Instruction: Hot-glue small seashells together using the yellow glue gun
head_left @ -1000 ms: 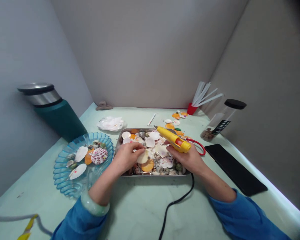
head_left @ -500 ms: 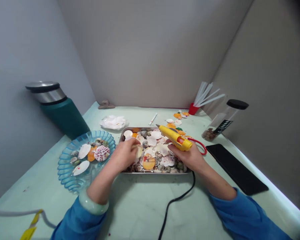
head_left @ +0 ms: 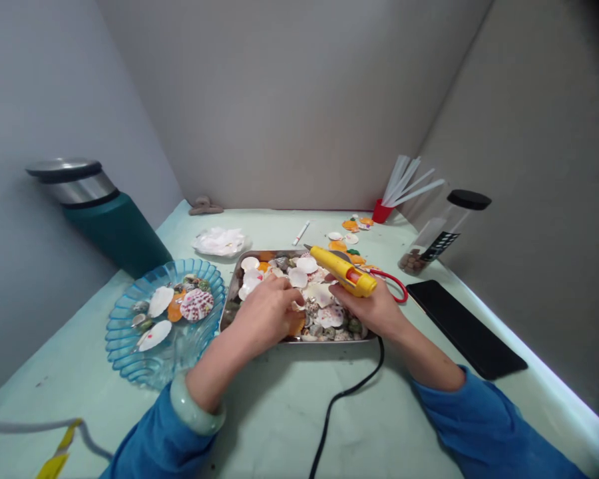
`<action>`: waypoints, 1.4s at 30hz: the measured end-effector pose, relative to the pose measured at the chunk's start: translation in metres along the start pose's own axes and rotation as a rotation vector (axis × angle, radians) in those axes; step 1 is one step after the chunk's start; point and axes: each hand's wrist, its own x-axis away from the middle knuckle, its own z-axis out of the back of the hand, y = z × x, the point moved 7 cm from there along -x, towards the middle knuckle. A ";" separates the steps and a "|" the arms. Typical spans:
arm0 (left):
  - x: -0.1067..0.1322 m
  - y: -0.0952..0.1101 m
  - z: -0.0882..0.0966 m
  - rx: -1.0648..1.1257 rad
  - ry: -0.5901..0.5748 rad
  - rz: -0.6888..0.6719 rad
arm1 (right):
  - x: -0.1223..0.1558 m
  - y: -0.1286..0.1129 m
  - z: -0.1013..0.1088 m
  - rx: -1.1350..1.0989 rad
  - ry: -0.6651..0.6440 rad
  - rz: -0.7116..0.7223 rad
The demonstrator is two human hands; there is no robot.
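A metal tray (head_left: 228, 313) full of seashells lies in front of me. My left hand (head_left: 267, 307) is over its middle, palm down, with bent fingers among the shells. Its fingertips are near an orange scallop shell (head_left: 296, 324), and whatever they pinch is hidden. My right hand (head_left: 377, 307) grips a yellow glue gun (head_left: 342, 269) above the tray's right part, the dark nozzle pointing to the upper left. Pale scallop shells (head_left: 319, 293) show between the two hands.
A blue glass plate (head_left: 117, 332) with several shells stands left, beside a teal bottle (head_left: 114, 229). Behind are a white plastic bag (head_left: 221, 241) and orange shells (head_left: 350, 225). Right are red-handled scissors (head_left: 403, 290), a phone (head_left: 464, 326), a jar (head_left: 434, 239) and a red cup of glue sticks (head_left: 381, 211). A black cord (head_left: 337, 397) crosses the front.
My left hand has moved right from the tray's left side towards its middle. The pale yellowish shell at its fingertips is no longer visible there. The glue gun stays in my right hand.
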 end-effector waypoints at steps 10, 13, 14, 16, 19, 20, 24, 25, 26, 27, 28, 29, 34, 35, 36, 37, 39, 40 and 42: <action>-0.008 0.003 -0.012 0.022 0.006 0.017 | 0.001 0.002 -0.001 -0.036 0.000 0.015; -0.006 -0.003 -0.004 0.032 0.064 0.064 | 0.000 0.003 -0.001 -0.049 0.009 0.033; -0.007 -0.005 -0.001 0.034 0.081 0.085 | 0.000 0.003 -0.001 -0.052 0.008 0.040; -0.011 -0.009 0.005 0.034 0.097 0.115 | 0.000 0.003 -0.001 -0.052 0.005 0.053; -0.022 -0.011 0.011 0.038 0.084 0.106 | 0.000 0.002 0.000 -0.051 0.005 0.062; -0.024 -0.012 0.013 0.040 0.077 0.100 | 0.000 0.002 0.000 -0.049 0.005 0.062; -0.022 -0.028 0.016 -0.006 0.034 0.162 | 0.000 0.001 0.000 -0.046 0.000 0.058; -0.018 -0.034 0.014 -0.028 0.006 0.190 | 0.000 0.001 0.000 -0.047 -0.003 0.056; -0.014 -0.040 0.012 -0.050 -0.023 0.216 | 0.000 0.002 0.000 -0.047 -0.006 0.052; -0.010 -0.044 0.009 -0.069 -0.052 0.230 | 0.000 0.002 0.000 -0.047 -0.007 0.048; -0.006 -0.047 0.006 -0.085 -0.073 0.236 | 0.000 0.002 -0.001 -0.046 -0.008 0.045; -0.003 -0.050 0.004 -0.096 -0.087 0.242 | 0.000 0.001 0.000 -0.043 -0.009 0.041; 0.002 -0.051 -0.002 -0.107 -0.095 0.280 | 0.000 -0.001 0.000 -0.022 -0.016 0.032; 0.002 -0.050 -0.002 -0.107 -0.087 0.288 | 0.000 -0.002 0.000 -0.018 -0.017 0.032; 0.001 -0.049 -0.002 -0.104 -0.080 0.292 | 0.000 -0.002 0.000 -0.015 -0.018 0.032; 0.001 -0.049 -0.002 -0.097 -0.075 0.293 | 0.000 -0.002 0.000 -0.012 -0.018 0.033; -0.001 -0.048 -0.005 -0.072 -0.076 0.292 | 0.000 -0.002 -0.001 -0.009 -0.014 0.035; -0.002 -0.048 -0.006 -0.053 -0.078 0.293 | 0.000 -0.002 0.000 -0.007 -0.011 0.035; -0.003 -0.050 -0.007 -0.001 -0.076 0.302 | -0.001 -0.001 0.000 -0.002 -0.003 0.033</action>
